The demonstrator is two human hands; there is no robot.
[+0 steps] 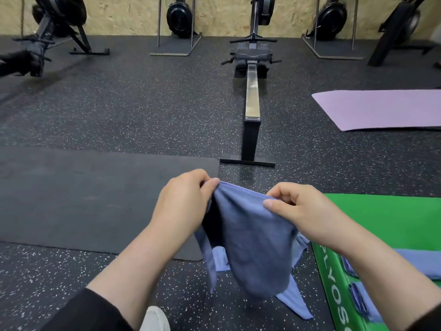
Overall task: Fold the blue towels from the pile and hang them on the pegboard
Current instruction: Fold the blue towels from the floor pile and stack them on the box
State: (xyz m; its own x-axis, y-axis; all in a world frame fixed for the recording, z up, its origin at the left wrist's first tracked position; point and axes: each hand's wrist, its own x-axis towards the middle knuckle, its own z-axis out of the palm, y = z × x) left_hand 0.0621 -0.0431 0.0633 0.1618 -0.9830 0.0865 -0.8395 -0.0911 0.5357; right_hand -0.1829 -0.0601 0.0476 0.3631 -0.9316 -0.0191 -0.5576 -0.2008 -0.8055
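Blue towel [250, 242] hangs in mid-air at the bottom centre of the view, held up by its top edge between both hands, its loose body drooping down over the speckled rubber floor [143, 111]. At far left, a dark floor mat [83, 199] lies flat, its right corner reaching just behind the left hand. The left hand [183, 206] has its fingers curled over the towel's upper left corner, with the thumb tip pressing the fabric against them. Below it, a black sleeve [90, 311] covers the forearm near the elbow, and a white shoe [155, 318] shows at the bottom edge. Behind and beneath the hanging cloth, other blue cloth [296, 299] lies on the floor, partly hidden. Straight ahead, a rowing machine [251, 101] runs away toward the chipboard wall [226, 17], with more exercise machines standing along that wall. The right hand [303, 213] pinches the towel's upper right edge between thumb and curled fingers. To its right stands a green box [391, 218] with white lettering on its side, and another blue towel [420, 261] lies draped across its top, by the right forearm. Farther off at right, a lilac mat [381, 108] lies on the floor.
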